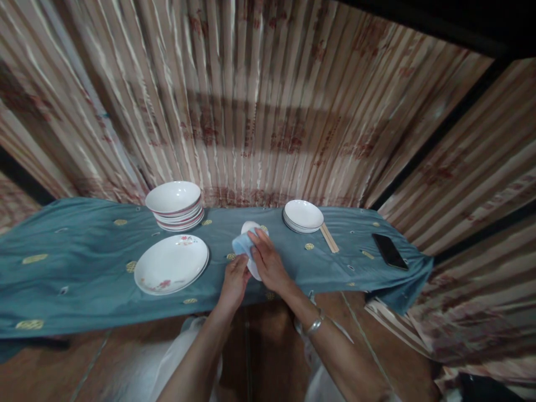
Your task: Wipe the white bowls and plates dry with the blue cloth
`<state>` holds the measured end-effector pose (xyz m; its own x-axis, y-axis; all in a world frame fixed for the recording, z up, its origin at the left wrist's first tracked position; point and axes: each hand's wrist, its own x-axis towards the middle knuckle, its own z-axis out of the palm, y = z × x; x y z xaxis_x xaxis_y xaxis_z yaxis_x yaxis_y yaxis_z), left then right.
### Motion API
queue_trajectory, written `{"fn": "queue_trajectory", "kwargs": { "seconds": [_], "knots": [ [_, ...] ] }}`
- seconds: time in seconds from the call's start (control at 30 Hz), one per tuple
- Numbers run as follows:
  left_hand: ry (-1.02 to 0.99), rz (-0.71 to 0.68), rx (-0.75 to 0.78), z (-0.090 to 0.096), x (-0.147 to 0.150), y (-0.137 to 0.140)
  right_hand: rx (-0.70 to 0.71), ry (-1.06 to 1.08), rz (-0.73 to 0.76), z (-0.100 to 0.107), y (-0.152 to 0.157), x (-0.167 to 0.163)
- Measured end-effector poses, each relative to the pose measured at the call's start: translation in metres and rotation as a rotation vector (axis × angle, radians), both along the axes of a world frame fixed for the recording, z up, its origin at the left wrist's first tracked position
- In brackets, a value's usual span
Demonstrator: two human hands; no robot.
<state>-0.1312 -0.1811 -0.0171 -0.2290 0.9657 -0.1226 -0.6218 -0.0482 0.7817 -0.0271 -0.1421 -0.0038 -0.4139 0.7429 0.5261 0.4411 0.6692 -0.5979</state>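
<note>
- So the white dish (253, 270) is right around the middle of the frame, a bit below center, tipped up on edge in front of the person rather than lying flat.
- Bunched up against it there's a light blue cloth (243, 244), which covers a good chunk of the dish's face.
- Left hand (236, 273) is closed on the dish's near left edge, fingers right by the cloth.
- Right hand (268, 261) has hold of the cloth and is pressing it to the dish from the right, fingers curled over. There's a silver bracelet (315, 324) on that wrist.
- Just left of the hands: flat white plates (171, 265) with little red flowers, stacked.
- Behind those, left of center, a pile of white bowls (173, 200) with reddish bands.
- Right of center you've got a short stack of small white dishes (304, 214), with wooden chopsticks (329, 239) right beside it, angled toward the lower right.
- Black phone (389, 251) lying further out on the right.
- It's all on a desk (96, 240) with a teal covering, patterned curtain (259, 100) behind, brown tiled floor (268, 357) below.
</note>
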Motion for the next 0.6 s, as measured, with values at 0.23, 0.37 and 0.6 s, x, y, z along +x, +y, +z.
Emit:
{"fn": "queue_trajectory", "kwargs": {
  "seconds": [0.23,0.37,0.6],
  "knots": [
    [0.011,0.015,-0.017,0.001,-0.001,-0.001,-0.001,-0.104,0.140,0.008,-0.006,0.006],
    [0.030,-0.059,-0.013,0.004,-0.001,-0.004,0.037,-0.115,0.120,0.017,0.019,-0.002],
    [0.042,-0.122,-0.001,0.011,-0.004,-0.007,-0.128,0.061,0.030,0.005,0.083,-0.009]
  ]
}}
